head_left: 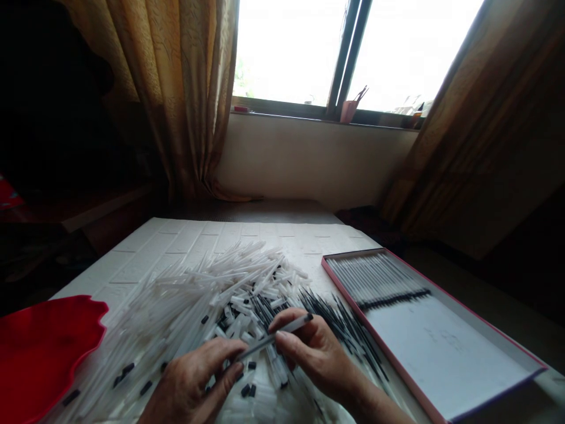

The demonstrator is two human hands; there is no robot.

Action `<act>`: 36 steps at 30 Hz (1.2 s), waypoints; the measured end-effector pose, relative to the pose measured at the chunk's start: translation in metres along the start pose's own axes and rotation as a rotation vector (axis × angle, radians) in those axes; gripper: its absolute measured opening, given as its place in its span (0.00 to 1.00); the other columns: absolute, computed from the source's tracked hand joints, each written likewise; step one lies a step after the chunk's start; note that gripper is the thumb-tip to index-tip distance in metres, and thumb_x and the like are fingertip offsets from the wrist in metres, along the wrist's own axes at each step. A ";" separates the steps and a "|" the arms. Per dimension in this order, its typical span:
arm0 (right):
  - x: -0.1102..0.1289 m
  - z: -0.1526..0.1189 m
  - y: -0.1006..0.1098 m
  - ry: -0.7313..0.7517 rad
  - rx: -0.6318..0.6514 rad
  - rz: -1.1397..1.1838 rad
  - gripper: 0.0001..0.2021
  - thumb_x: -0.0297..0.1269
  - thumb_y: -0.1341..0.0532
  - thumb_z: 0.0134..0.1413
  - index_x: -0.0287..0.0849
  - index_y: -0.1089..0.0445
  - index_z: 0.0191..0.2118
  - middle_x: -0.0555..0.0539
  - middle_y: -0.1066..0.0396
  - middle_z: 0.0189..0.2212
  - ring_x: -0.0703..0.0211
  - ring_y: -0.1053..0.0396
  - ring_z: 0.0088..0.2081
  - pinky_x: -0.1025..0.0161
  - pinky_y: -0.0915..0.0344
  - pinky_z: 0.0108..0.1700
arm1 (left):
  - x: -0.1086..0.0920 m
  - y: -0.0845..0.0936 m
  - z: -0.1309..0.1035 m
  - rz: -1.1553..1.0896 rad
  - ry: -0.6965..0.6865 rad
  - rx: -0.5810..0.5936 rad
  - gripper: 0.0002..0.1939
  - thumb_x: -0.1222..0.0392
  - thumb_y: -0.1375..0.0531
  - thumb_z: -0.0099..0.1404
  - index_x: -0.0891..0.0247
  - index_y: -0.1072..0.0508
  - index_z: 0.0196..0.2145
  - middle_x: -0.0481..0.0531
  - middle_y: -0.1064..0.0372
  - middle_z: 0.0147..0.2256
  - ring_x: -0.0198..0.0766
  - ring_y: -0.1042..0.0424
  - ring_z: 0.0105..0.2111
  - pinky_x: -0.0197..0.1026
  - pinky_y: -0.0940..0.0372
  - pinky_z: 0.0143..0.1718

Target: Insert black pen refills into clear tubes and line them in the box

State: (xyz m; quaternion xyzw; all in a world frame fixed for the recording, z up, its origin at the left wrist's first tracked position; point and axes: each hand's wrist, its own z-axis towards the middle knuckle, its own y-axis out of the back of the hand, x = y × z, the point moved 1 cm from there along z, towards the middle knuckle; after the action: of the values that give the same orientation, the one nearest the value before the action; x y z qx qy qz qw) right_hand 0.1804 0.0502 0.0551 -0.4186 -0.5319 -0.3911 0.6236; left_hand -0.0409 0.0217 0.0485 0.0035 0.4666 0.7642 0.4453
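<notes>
A pen [265, 343] with a clear barrel and a dark end is held slantwise between my two hands. My left hand [194, 377] pinches its lower end between thumb and fingers. Nearer the dark upper end, my right hand [315, 353] has thumb and fingers closed on the pen. Below and around both hands lie small black plugs [252, 390] and clear pen caps [241, 324]. Dark ink refills [339, 324] fan out beyond my right hand. To the left spreads a heap of clear pen barrels [176, 300].
A shallow box [424, 353] with a pink rim stands at the right, a row of pens [379, 277] lined up at its far end. A red scalloped tray [48, 353] sits at the left. Behind the white brick-patterned table [176, 235] are curtains [172, 70] and a window.
</notes>
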 end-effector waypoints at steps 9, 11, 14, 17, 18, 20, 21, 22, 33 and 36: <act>0.001 0.010 0.019 0.116 -0.285 0.110 0.24 0.60 0.32 0.50 0.39 0.29 0.30 0.60 0.43 0.14 0.71 0.48 0.17 0.71 0.51 0.19 | -0.006 -0.013 -0.006 0.172 -0.106 0.001 0.08 0.53 0.46 0.75 0.53 0.28 0.41 0.46 0.23 0.35 0.37 0.22 0.36 0.35 0.30 0.40; 0.000 0.010 0.019 0.111 -0.288 0.110 0.24 0.59 0.31 0.49 0.39 0.29 0.30 0.59 0.42 0.14 0.71 0.48 0.16 0.71 0.51 0.19 | -0.007 -0.021 -0.006 0.167 -0.215 0.006 0.12 0.51 0.48 0.75 0.53 0.26 0.38 0.46 0.24 0.33 0.39 0.24 0.36 0.39 0.32 0.40; 0.000 0.009 0.017 0.100 -0.287 0.108 0.23 0.58 0.30 0.49 0.39 0.29 0.30 0.58 0.39 0.15 0.71 0.45 0.16 0.71 0.52 0.18 | -0.012 -0.025 -0.005 0.172 -0.384 0.021 0.19 0.43 0.51 0.74 0.54 0.25 0.41 0.47 0.24 0.33 0.41 0.25 0.35 0.41 0.33 0.39; 0.001 0.007 0.016 0.096 -0.291 0.103 0.23 0.57 0.30 0.48 0.39 0.29 0.31 0.57 0.37 0.15 0.71 0.45 0.16 0.71 0.52 0.18 | -0.022 -0.019 -0.001 0.187 -0.442 0.132 0.18 0.53 0.54 0.78 0.54 0.25 0.46 0.47 0.22 0.36 0.39 0.25 0.37 0.41 0.33 0.43; 0.002 0.007 0.017 0.095 -0.292 0.101 0.23 0.57 0.30 0.49 0.39 0.29 0.31 0.57 0.37 0.15 0.71 0.45 0.16 0.71 0.52 0.18 | -0.026 -0.016 0.000 0.179 -0.459 0.176 0.17 0.57 0.54 0.79 0.53 0.25 0.46 0.46 0.22 0.38 0.38 0.24 0.39 0.40 0.33 0.45; 0.002 0.007 0.017 0.096 -0.292 0.097 0.22 0.56 0.30 0.49 0.39 0.29 0.31 0.57 0.37 0.15 0.71 0.44 0.16 0.71 0.51 0.18 | -0.030 -0.016 0.000 0.155 -0.463 0.279 0.13 0.56 0.50 0.78 0.50 0.25 0.48 0.43 0.21 0.42 0.36 0.24 0.43 0.37 0.35 0.50; 0.002 0.007 0.017 0.097 -0.292 0.095 0.22 0.56 0.30 0.49 0.39 0.29 0.31 0.57 0.37 0.15 0.71 0.44 0.16 0.72 0.51 0.18 | -0.031 -0.019 -0.002 0.142 -0.457 0.323 0.12 0.52 0.48 0.76 0.49 0.26 0.50 0.42 0.21 0.44 0.36 0.24 0.45 0.36 0.35 0.53; 0.002 0.007 0.017 0.097 -0.290 0.093 0.23 0.57 0.30 0.49 0.39 0.29 0.31 0.57 0.37 0.15 0.71 0.43 0.16 0.72 0.51 0.18 | -0.029 -0.024 -0.005 0.128 -0.422 0.347 0.14 0.47 0.47 0.75 0.50 0.26 0.51 0.43 0.21 0.45 0.34 0.24 0.45 0.34 0.36 0.54; 0.002 0.007 0.016 0.103 -0.290 0.074 0.22 0.56 0.30 0.50 0.38 0.29 0.31 0.56 0.35 0.16 0.71 0.43 0.16 0.72 0.49 0.19 | -0.012 -0.064 -0.025 0.208 -0.388 -0.147 0.23 0.58 0.54 0.78 0.48 0.21 0.34 0.42 0.21 0.40 0.36 0.28 0.45 0.41 0.52 0.63; 0.003 0.007 0.015 0.109 -0.293 0.072 0.22 0.56 0.30 0.49 0.38 0.29 0.31 0.56 0.35 0.16 0.71 0.42 0.16 0.72 0.49 0.19 | -0.007 -0.057 -0.021 0.255 -0.348 -0.133 0.23 0.58 0.55 0.78 0.51 0.22 0.34 0.43 0.21 0.40 0.37 0.28 0.44 0.42 0.50 0.60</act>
State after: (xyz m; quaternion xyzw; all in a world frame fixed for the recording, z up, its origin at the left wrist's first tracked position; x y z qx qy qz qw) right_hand 0.1924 0.0615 0.0568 -0.5021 -0.4193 -0.4641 0.5972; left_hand -0.0068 0.0117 -0.0018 0.1646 0.3270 0.8315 0.4179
